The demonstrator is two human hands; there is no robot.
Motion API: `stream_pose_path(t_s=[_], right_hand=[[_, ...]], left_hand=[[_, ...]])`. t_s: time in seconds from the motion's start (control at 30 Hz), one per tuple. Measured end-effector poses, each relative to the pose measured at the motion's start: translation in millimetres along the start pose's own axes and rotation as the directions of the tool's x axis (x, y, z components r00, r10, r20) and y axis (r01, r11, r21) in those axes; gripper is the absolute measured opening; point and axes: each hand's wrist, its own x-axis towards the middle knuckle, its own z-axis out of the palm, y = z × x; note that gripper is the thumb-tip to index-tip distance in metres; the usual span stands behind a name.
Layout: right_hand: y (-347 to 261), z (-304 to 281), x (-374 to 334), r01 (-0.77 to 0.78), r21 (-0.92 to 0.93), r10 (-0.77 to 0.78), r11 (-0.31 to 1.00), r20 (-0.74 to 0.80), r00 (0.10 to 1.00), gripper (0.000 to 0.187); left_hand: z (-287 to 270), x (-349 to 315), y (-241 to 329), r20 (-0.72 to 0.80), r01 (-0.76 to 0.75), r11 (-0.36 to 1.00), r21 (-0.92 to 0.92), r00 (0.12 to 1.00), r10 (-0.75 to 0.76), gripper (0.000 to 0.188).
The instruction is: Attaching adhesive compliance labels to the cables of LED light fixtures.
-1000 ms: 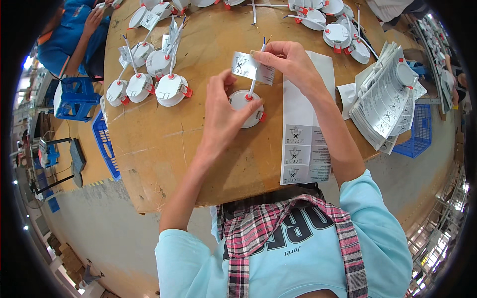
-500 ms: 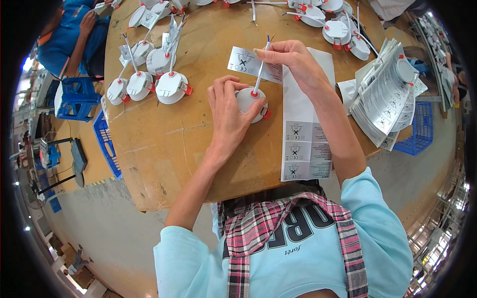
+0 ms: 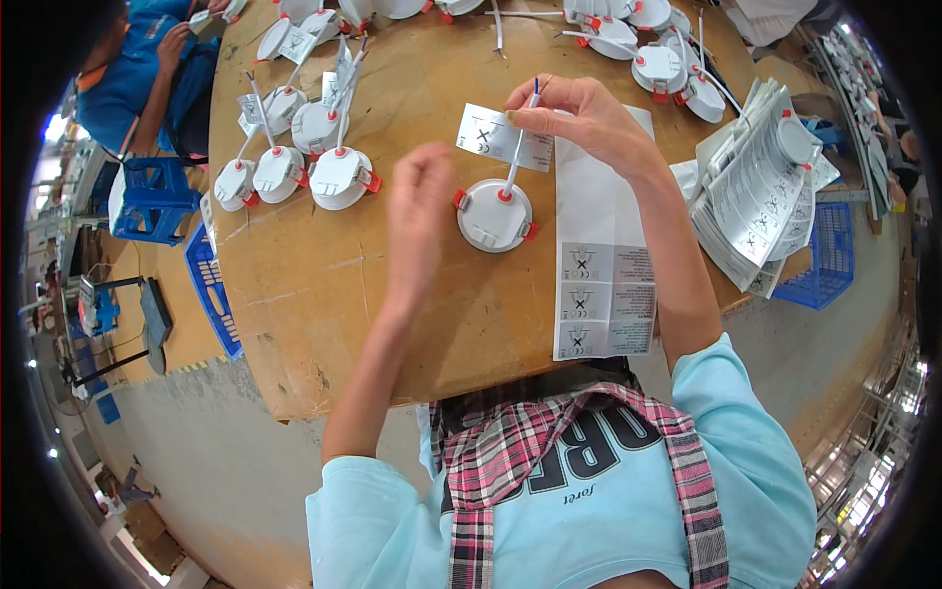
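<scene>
A round white downlight (image 3: pixel 496 224) with red-tipped spring clips lies on the worktable in front of me, its white cable (image 3: pixel 517 162) rising from the middle. Near the cable's top, my right hand (image 3: pixel 589 123) pinches a printed white label (image 3: pixel 479 131) against the cable. To the left of the downlight, my left hand (image 3: pixel 420 211) is off it and smeared by motion, so its fingers do not show clearly. Below my right forearm a strip of printed labels (image 3: pixel 603 294) lies on the table, reaching its near edge.
Several labelled downlights (image 3: pixel 340 179) stand at the left, and more (image 3: pixel 659 67) lie at the far right. A stack of label sheets (image 3: pixel 751 201) sits at the right with a downlight (image 3: pixel 797 137) on it. A co-worker in blue (image 3: pixel 142 74) is at the far left.
My left hand has let go of the downlight and moved left, away from it. My right hand still pinches the label at the cable, slightly higher.
</scene>
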Motion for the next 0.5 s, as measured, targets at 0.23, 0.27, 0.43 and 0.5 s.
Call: stream_pose_path(t_s=[0.23, 0.27, 0.43, 0.5], right_hand=[[-1, -2, 2, 0.242, -0.118, -0.231, 0.963, 0.102, 0.968, 0.017], [0, -2, 2, 0.281, -0.129, -0.268, 0.951, 0.11, 0.957, 0.016], [-6, -2, 0, 0.234, -0.057, -0.224, 0.971, 0.14, 0.965, 0.014], [-6, -2, -1, 0.21, -0.045, -0.202, 0.977, 0.143, 0.969, 0.014]], left_hand=[[-19, 81, -3, 0.518, 0.34, 0.844, -0.415, 0.851, -0.089, 0.047], [-14, 89, -1, 0.656, 0.384, 0.854, -0.351, 0.752, -0.069, 0.049], [10, 109, -23, 0.82, 0.585, 0.699, -0.412, 0.572, 0.005, 0.053], [14, 110, -26, 0.824, 0.592, 0.689, -0.418, 0.567, 0.012, 0.048]])
